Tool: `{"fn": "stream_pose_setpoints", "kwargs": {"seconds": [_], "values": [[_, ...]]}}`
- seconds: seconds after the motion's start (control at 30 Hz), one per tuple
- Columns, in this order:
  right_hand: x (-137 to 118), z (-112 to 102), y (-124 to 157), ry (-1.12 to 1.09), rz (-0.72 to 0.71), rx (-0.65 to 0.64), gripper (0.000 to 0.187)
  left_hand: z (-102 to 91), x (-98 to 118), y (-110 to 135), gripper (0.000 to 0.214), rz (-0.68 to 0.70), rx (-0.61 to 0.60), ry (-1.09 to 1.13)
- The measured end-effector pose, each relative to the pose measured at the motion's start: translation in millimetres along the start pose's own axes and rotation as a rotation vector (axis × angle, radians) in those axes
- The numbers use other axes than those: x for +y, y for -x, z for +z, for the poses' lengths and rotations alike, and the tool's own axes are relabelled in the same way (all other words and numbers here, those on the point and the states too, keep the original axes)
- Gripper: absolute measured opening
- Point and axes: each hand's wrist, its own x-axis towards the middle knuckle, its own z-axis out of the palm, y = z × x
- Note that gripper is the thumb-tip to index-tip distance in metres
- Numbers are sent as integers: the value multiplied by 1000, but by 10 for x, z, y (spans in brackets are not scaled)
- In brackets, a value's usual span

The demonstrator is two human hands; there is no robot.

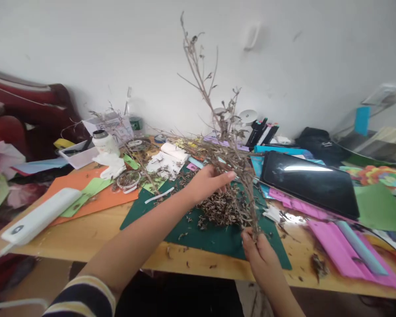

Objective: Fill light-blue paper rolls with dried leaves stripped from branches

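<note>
My right hand is closed round the lower stems of a bundle of dried branches and holds it upright over the green cutting mat. Its thin twigs rise in front of the white wall. My left hand reaches in from the left and touches the bundle's middle, fingers curled loosely against the twigs. Under both hands a pile of dry leaf crumbs lies on the mat.
A black tablet lies to the right, with pink paper strips and green paper. On the left are orange paper, a white device, a white jar, a small bowl and more dried twigs. Markers stand at the back.
</note>
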Motion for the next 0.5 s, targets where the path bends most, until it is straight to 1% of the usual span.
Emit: {"fn": "stream_pose_setpoints", "kwargs": {"seconds": [0.1,0.13,0.2,0.27,0.33,0.4,0.5], "values": [[46,34,32,23,13,-60,38,207,-75,29,45,-44,108,79],[54,36,43,19,13,-68,38,243,-94,36,46,-54,150,126],[53,25,62,32,3,-75,38,251,-96,45,47,-67,223,231],[31,3,77,72,-33,-86,39,185,-48,49,46,-77,295,317],[5,-21,88,115,-77,-95,39,73,37,46,44,-89,397,372],[-10,-39,98,138,-107,-103,39,-59,124,35,40,-98,534,427],[-21,-40,112,160,-124,-159,38,-246,188,-8,35,-37,735,486]]}}
